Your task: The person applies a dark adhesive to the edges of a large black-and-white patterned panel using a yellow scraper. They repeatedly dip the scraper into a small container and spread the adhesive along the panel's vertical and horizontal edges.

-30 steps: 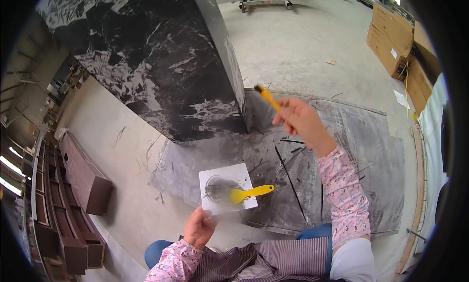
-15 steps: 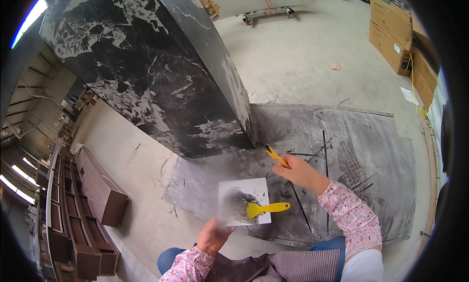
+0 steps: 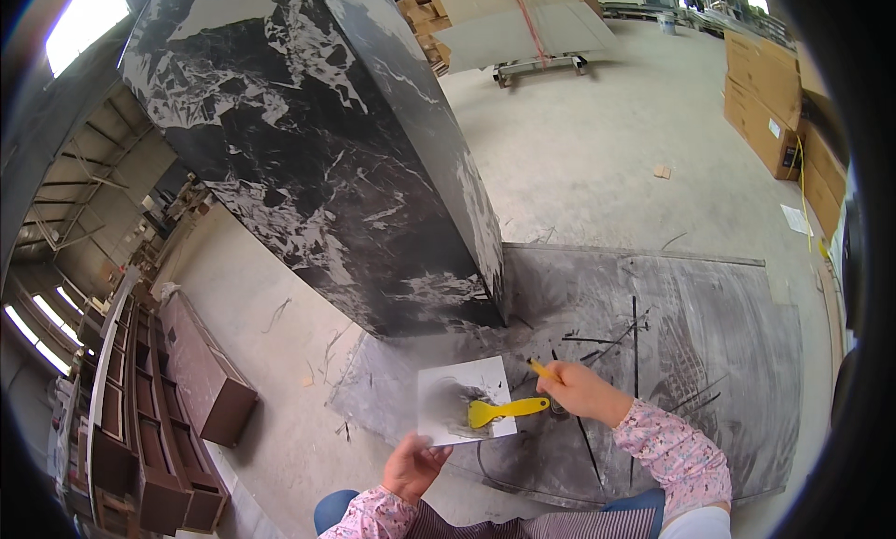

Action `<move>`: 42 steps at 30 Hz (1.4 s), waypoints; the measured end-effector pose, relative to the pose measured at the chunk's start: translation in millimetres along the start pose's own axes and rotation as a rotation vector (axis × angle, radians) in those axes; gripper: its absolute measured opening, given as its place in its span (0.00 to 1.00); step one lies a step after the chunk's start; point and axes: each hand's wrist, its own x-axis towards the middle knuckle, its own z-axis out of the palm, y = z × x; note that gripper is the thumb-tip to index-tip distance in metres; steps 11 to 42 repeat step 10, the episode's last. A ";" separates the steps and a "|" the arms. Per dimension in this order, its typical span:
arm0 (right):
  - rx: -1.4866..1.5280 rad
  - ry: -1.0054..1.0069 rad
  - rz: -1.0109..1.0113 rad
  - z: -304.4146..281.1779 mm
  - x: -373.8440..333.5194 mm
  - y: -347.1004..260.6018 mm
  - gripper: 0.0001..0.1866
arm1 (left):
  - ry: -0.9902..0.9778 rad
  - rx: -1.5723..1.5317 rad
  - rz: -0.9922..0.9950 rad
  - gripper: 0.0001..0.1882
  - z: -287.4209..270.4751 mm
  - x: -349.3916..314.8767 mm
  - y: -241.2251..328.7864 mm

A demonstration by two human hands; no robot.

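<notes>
My left hand (image 3: 413,464) grips the near left corner of a white square board (image 3: 485,376), thumb on top. Dark grey paste is smeared over the board's middle. Across it lies a yellow putty knife (image 3: 509,408), its blade in the smear and its handle sticking out past the right edge. My right hand (image 3: 581,390) is closed around a slim yellow-handled tool (image 3: 541,370) with a dark tip, just right of the board. Its kind is not clear. Beyond both hands stands a tall block (image 3: 308,175) with a black-and-white marble pattern.
Under the block lies a dusty grey sheet (image 3: 719,343) with black strips (image 3: 636,352) scattered on it. Brown cabinet frames (image 3: 154,418) rest at the left. Cardboard boxes (image 3: 761,100) are stacked far right, and pale slabs (image 3: 523,26) stand on a low rack behind.
My right hand has drawn the yellow-handled tool back from the block's bottom corner, toward the board. The view has tilted up slightly. My left hand keeps hold of the board.
</notes>
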 end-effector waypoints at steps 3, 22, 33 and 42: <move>0.033 -0.169 0.110 -3.1 2.4 -18.2 0.17 | 0.010 -0.027 0.013 0.09 -1.7 -1.7 -2.6; -0.003 -0.344 0.060 9.8 7.7 1.9 0.21 | -0.073 -0.040 -0.014 0.14 -8.5 7.4 2.8; -0.003 -0.344 0.060 9.8 7.7 1.9 0.21 | -0.073 -0.040 -0.014 0.14 -8.5 7.4 2.8; -0.003 -0.344 0.060 9.8 7.7 1.9 0.21 | -0.073 -0.040 -0.014 0.14 -8.5 7.4 2.8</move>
